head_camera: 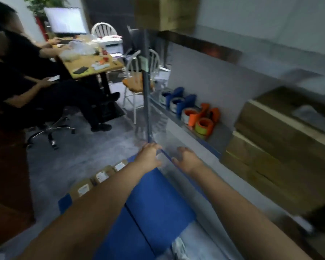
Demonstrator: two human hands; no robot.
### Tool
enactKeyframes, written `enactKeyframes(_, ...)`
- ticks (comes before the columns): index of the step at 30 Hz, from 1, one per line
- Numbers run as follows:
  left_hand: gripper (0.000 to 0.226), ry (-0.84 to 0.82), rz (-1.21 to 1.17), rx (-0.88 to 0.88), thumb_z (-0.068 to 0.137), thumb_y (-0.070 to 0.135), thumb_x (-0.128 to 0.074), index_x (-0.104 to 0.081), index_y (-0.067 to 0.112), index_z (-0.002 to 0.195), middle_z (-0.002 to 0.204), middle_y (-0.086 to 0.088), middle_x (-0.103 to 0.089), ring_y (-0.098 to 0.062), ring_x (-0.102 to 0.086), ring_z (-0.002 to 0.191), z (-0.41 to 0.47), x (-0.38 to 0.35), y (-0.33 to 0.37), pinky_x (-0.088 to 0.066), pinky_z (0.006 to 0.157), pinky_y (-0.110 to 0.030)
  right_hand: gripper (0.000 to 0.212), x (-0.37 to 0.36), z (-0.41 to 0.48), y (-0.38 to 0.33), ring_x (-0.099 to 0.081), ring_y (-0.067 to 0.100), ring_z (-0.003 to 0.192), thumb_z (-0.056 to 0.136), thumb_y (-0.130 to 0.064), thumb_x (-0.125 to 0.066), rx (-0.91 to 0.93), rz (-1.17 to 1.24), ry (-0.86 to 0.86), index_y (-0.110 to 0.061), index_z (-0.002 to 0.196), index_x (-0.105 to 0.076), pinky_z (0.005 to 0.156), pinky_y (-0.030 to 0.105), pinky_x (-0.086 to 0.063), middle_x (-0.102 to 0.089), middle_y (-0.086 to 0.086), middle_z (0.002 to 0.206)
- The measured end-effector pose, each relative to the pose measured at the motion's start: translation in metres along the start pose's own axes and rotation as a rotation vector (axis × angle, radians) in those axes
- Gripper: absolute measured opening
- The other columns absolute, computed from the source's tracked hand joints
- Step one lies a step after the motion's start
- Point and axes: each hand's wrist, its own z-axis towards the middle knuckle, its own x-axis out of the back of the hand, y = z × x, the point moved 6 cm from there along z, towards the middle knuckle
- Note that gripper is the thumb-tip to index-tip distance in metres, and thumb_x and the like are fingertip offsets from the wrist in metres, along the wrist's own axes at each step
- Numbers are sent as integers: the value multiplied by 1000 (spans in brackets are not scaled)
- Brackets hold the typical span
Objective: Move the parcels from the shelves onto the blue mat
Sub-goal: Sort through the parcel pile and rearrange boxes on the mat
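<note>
Head view, tilted and motion-blurred. Both bare forearms are extended forward over the blue mat (154,194) on the floor.

The left hand (148,156) is seen at the foot of the shelf's upright post (146,102), its fingers curled loosely; whether the post or the shelf edge is actually touched cannot be told through the blur. The right hand (187,159) is held just beside it, over the lowest shelf (178,132), fingers spread and slightly bent, nothing between them.

Three small brown parcels (99,178) with white labels are laid in a row along the mat's far left edge, partly hidden behind the left forearm. Larger cardboard boxes (274,139) are stacked on the shelf at the right, well apart from both hands. Another box (167,12) is seen on the top shelf.

Tape dispensers (195,113), blue and orange, are grouped on the shelf between post and boxes.

Two seated persons are noted at a wooden table (94,64) at the upper left, with white chairs (137,79) near.
</note>
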Motion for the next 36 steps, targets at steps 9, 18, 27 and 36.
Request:
enactKeyframes(9,52,-336,125,-411,88,28,-67,-48,18,135,142,-3,-46,-23,-39,133,-95,-110,174,-35,108,-36,58,33,-255,141,-43,29,130,92,-35,-60,-449,51,237,-14,143,-41,108,40,-40,-44,11,142)
enactKeyframes(18,49,-549,142,-967,85,26,-68,-52,19,131,144,-6,-47,-21,-34,141,-285,-231,428,-30,113,-35,57,32,-562,277,-47,30,127,93,-32,-58,-886,181,517,-13,143,-41,104,44,-43,-47,12,140)
enactKeyframes(27,48,-794,190,-1308,81,26,-69,-55,20,127,133,-4,-53,-25,-48,126,-550,-371,585,-38,105,-37,56,-49,-889,371,-47,32,127,90,-29,-62,-1295,413,739,-9,139,-46,104,38,-42,-49,15,137)
enactKeyframes(36,52,-958,250,-1372,80,32,-71,-53,26,129,132,1,-54,-21,-50,122,-713,-501,645,-45,102,-44,53,-132,-1109,429,-52,27,120,89,-29,-61,-1619,562,855,-17,139,-48,103,43,-45,-51,9,134)
